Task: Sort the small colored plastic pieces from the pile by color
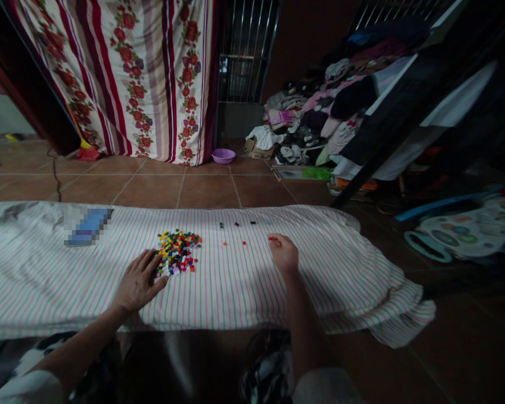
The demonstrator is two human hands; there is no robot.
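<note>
A heap of small coloured cubes (179, 249) lies on a striped cloth (227, 297). My left hand (138, 280) rests at the heap's left edge, fingers stretched out and thumb apart, touching the nearest pieces. To the right, my right hand (286, 252) is closed in a pinch low over the cloth. A small red cube (270, 239) shows at its fingertips. Between the hands sit a single orange cube (225, 243) and a red cube (244, 243). Behind them is a spaced row with green pieces (221, 225), dark red pieces (236, 224), black pieces (253, 222) and a light blue piece (267, 223).
A pixelated blue flat object (88, 227) lies on the cloth at far left. Beyond the cloth is a tiled floor (160, 188) with a purple basin (223, 156), a floral curtain (151, 73) and a pile of clothes (315, 112). A child's plastic item (467, 230) stands at right.
</note>
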